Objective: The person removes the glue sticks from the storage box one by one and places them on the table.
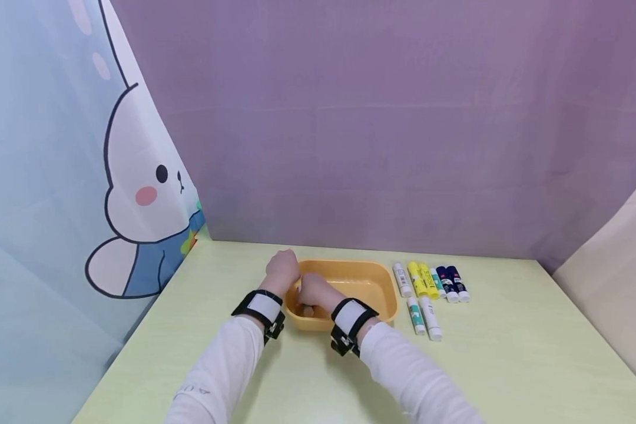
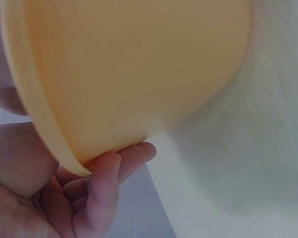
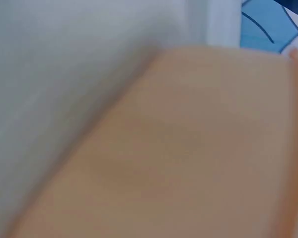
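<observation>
An orange-yellow plastic basin (image 1: pixel 371 294) stands on the table. My left hand (image 1: pixel 283 270) is at its left end; in the left wrist view, the curled fingers (image 2: pixel 103 191) grip the basin's rim and lie against its outer wall. My right hand (image 1: pixel 319 291) reaches over the front rim into the left part of the basin, its back turned up. What its fingers do is hidden in the head view. The right wrist view shows only the basin's blurred outer wall (image 3: pixel 179 144), without the hand.
Right of the basin lie several glue sticks in two rows: white (image 1: pixel 402 280), yellow (image 1: pixel 423 280), teal-and-white (image 1: pixel 416 316) and navy (image 1: pixel 452 284) ones. A purple curtain (image 1: pixel 371 129) closes the table's back edge. A blue cloth with a cartoon rabbit (image 1: pixel 153 194) hangs at left.
</observation>
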